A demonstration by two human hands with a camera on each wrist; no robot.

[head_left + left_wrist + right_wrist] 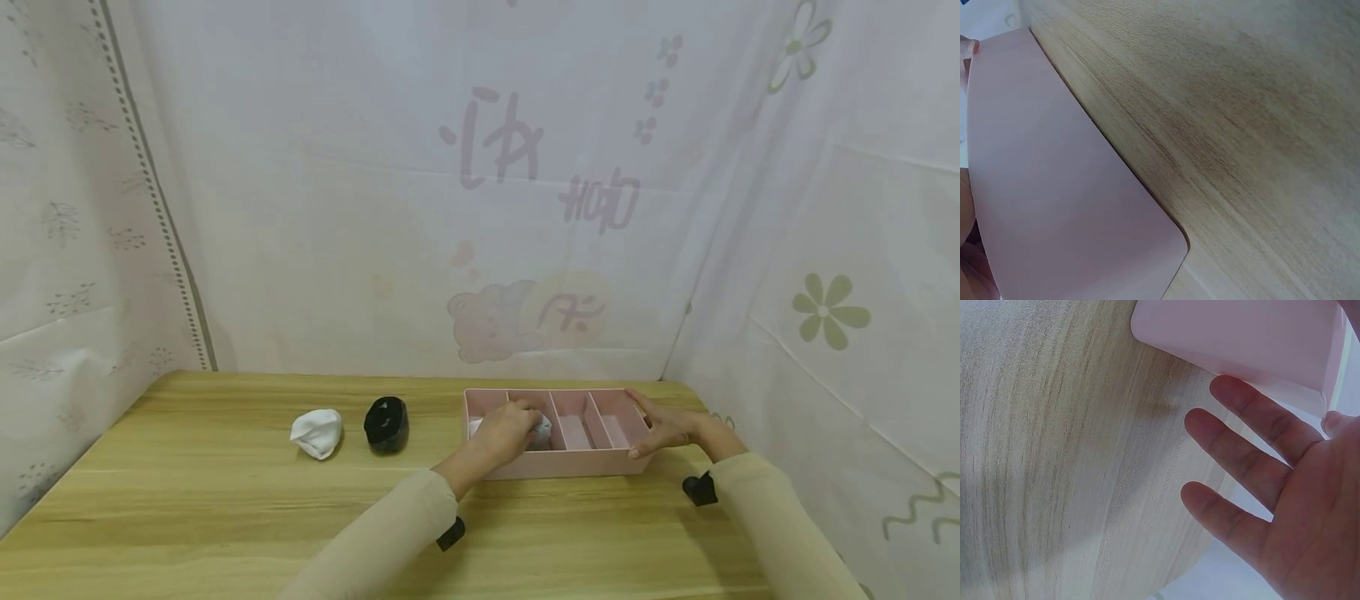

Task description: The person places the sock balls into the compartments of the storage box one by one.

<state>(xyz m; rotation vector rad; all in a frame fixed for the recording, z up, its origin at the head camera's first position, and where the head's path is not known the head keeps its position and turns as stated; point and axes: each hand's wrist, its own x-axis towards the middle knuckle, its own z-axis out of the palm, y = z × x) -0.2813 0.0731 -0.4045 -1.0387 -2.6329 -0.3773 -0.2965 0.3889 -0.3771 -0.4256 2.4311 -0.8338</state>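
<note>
A long pink divided box (pixel 570 463) stands on the wooden table, its compartments in a row. My left hand (pixel 506 433) reaches over the front wall with bent fingers on a pale, bluish-white cloth bundle (pixel 542 431) in the second compartment from the left. The fingertips are partly hidden. Something white (pixel 474 427) shows in the leftmost compartment. At the box's right end my right hand (pixel 667 427) grips it between thumb and index finger, one at each corner. The other fingers (pixel 1235 456) spread out straight beside the end wall in the right wrist view.
Left of the box lie a crumpled white cloth bundle (pixel 317 433) and a black bundle (pixel 386 425), side by side. The two right-hand compartments show bare floors. Printed curtains (pixel 375 208) hang behind the table (pixel 225 517) and at both sides.
</note>
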